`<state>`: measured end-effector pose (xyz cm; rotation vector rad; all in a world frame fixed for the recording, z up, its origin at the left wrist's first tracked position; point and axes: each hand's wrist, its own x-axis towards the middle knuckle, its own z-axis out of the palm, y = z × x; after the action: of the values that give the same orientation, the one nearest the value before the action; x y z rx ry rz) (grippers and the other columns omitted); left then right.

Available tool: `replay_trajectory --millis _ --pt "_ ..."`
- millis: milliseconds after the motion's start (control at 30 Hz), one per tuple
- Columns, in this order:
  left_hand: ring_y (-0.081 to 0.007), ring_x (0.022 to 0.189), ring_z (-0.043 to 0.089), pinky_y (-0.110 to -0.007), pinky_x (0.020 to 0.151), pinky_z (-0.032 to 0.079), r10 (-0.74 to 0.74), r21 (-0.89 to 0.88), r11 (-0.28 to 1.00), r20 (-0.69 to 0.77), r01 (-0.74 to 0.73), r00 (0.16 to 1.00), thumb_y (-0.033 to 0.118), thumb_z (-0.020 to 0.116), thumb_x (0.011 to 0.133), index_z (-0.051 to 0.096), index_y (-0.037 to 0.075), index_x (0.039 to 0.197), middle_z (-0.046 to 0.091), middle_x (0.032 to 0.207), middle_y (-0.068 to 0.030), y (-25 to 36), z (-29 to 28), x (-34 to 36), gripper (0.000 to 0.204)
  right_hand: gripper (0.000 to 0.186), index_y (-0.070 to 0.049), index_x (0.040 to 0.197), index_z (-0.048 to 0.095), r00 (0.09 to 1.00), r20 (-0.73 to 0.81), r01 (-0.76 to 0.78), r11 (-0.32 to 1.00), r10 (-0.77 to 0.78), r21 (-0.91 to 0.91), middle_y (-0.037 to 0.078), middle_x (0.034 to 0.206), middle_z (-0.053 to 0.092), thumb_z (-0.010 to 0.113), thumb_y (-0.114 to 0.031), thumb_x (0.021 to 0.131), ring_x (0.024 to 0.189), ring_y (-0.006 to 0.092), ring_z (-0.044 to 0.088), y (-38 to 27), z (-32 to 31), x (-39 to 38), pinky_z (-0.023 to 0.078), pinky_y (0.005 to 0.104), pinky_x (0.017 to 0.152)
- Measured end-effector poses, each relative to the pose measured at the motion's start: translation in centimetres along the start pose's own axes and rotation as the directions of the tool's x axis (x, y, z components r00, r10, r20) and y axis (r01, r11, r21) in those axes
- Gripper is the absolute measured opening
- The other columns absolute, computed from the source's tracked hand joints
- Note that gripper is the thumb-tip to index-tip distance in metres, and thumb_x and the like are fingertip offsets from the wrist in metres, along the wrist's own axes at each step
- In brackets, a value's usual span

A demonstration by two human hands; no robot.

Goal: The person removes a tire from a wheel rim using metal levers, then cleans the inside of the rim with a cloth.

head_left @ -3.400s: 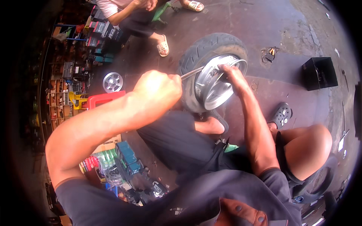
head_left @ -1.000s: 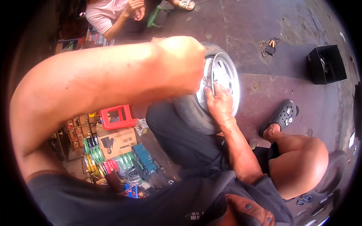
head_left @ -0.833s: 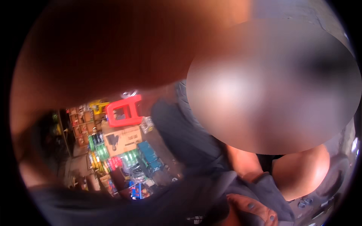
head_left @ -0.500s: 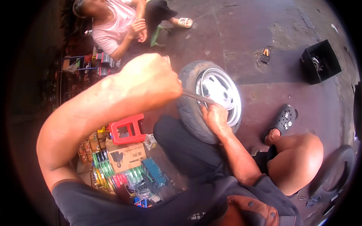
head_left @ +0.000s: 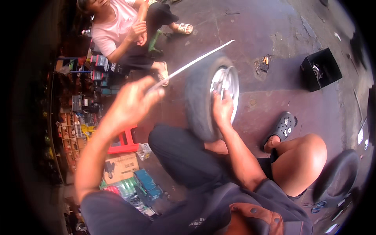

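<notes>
A small black tyre (head_left: 197, 100) on a silver wheel rim (head_left: 231, 88) stands upright against my knee. My right hand (head_left: 222, 110) presses on the rim's edge and steadies it. My left hand (head_left: 133, 103) is raised left of the tyre and grips a long thin metal lever (head_left: 196, 60), which slants up to the right, clear of the wheel.
Another person in a pink top (head_left: 117, 27) sits at the back left. A red plastic stool (head_left: 123, 143), a cardboard box (head_left: 119, 166) and shelves of parts lie at left. A black box (head_left: 321, 70) rests at right, with a spare tyre (head_left: 337, 182) behind my knee.
My left arm swung across the camera, then came back down. The lever, earlier set against the tyre and rim, is now lifted free. The wheel has turned more edge-on.
</notes>
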<state>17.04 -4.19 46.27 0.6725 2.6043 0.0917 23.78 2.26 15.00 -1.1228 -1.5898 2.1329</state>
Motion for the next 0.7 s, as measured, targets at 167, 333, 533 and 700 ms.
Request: replay_trajectory --millis 167,333,533,700 --pt "-0.0062 0.082 0.050 -0.024 0.071 0.043 -0.088 -0.548 0.836 -0.072 0.035 0.994 0.025 0.062 0.103 0.060 0.000 0.106 0.057 0.086 0.0016 -6.0 10.6 -8.9 0.025 0.027 0.006 0.104 0.064 0.978 -0.201 0.020 0.933 0.056 0.358 0.009 0.085 0.064 0.049 -0.016 0.099 0.079 0.0195 0.060 -0.8 -0.5 5.3 0.048 0.0385 0.074" --pt "-0.0041 0.081 0.055 -0.021 0.074 0.046 -0.245 -0.856 0.514 -0.083 0.057 0.966 0.007 0.067 0.099 0.064 -0.001 0.110 0.063 0.090 0.0023 -7.5 21.5 -10.8 0.015 0.026 0.003 0.115 0.064 0.944 -0.187 -0.057 0.696 0.270 0.716 0.008 0.101 0.068 0.056 -0.013 0.096 0.089 0.0204 0.063 -0.9 -1.3 7.7 0.051 0.0366 0.077" --pt "-0.0058 0.085 0.057 -0.022 0.076 0.048 -0.276 -0.828 0.559 -0.230 -0.039 0.933 0.009 0.068 0.099 0.064 -0.003 0.111 0.064 0.090 0.0004 -9.0 25.8 -10.0 0.017 0.028 0.006 0.116 0.063 0.938 -0.179 -0.034 0.594 0.296 0.804 0.012 0.108 0.068 0.062 -0.012 0.094 0.093 0.0225 0.067 -2.3 1.9 8.8 0.055 0.0392 0.084" --pt "-0.0071 0.079 0.057 -0.026 0.072 0.049 -0.340 -0.760 0.645 -0.193 0.079 0.920 0.013 0.071 0.097 0.065 -0.003 0.105 0.064 0.084 -0.0021 -9.4 24.2 -7.7 0.019 0.034 0.011 0.114 0.063 0.937 -0.216 -0.031 0.682 0.274 0.731 0.014 0.109 0.068 0.063 -0.016 0.095 0.093 0.0230 0.066 -3.1 4.6 9.5 0.055 0.0385 0.085"
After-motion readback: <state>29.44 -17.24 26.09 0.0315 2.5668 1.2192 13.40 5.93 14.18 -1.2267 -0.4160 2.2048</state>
